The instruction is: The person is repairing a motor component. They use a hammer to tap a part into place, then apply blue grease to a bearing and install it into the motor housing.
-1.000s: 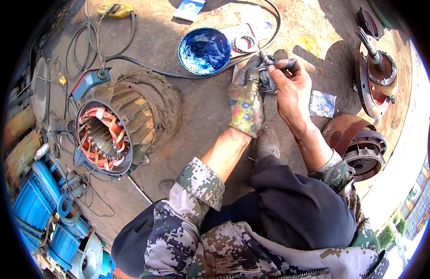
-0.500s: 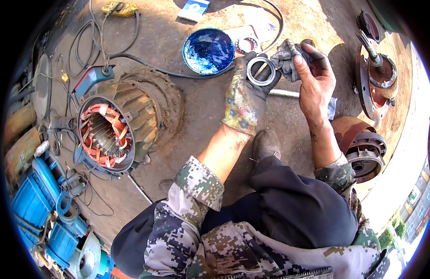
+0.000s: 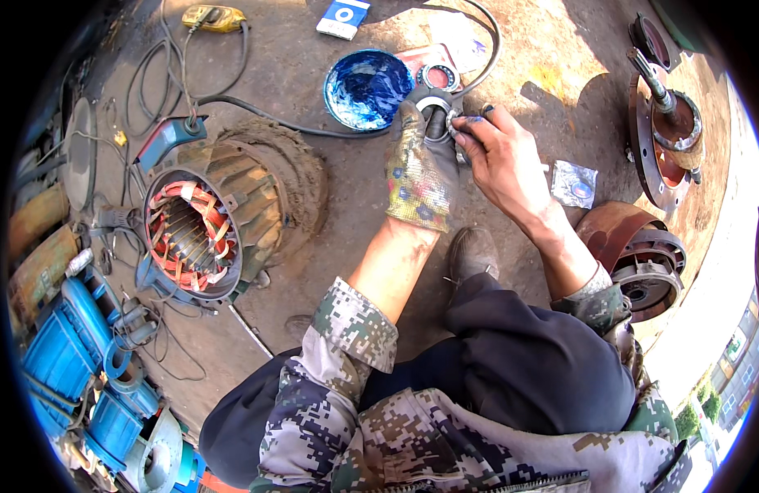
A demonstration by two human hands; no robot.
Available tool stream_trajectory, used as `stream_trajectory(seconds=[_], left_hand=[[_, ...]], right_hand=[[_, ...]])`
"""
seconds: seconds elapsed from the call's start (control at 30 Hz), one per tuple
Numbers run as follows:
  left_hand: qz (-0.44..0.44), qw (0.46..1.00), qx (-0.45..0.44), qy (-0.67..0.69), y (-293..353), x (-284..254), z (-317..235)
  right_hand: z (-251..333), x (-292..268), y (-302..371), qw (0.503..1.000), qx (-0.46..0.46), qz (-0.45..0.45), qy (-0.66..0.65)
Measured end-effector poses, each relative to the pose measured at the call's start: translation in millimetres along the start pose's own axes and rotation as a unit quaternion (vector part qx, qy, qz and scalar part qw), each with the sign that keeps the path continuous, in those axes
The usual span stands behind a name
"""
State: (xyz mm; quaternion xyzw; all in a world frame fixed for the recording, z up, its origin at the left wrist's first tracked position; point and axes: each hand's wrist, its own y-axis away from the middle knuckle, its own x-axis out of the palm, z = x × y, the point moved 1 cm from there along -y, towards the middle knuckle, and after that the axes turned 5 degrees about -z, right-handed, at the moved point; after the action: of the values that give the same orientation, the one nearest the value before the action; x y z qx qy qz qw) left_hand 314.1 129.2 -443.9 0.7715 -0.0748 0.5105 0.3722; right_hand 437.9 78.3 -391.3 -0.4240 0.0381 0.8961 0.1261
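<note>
Gripping a ring [image 3: 433, 102] at the frame's upper centre in the gloved left hand [image 3: 420, 167] and pinching its right rim with the bare right hand [image 3: 508, 158], held apart half a second ago, apparently working two-handed again.

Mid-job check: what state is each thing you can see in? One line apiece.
Left hand: gloved, gripping ring
Metal ring: held off the ground
Right hand: bare, fingers at ring's edge
Bowl: uncovered, smeared inside with blue paste
Ball bearing: lying beside bowl, unheld
Motor housing: end open, red windings exposed
</note>
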Motion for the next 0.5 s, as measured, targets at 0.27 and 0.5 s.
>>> stream_trajectory(seconds=[0.27, 0.5], left_hand=[[0.005, 0.996, 0.042, -0.075, 6.0, 14.1, -6.1], [-0.15, 0.988, -0.01, -0.047, 7.0, -16.8, 6.1]], right_hand=[[4.0, -30.4, 1.7, 0.993, 0.039, -0.028, -0.111], [-51.1, -10.0, -0.3, 0.971, 0.165, -0.078, -0.154]])
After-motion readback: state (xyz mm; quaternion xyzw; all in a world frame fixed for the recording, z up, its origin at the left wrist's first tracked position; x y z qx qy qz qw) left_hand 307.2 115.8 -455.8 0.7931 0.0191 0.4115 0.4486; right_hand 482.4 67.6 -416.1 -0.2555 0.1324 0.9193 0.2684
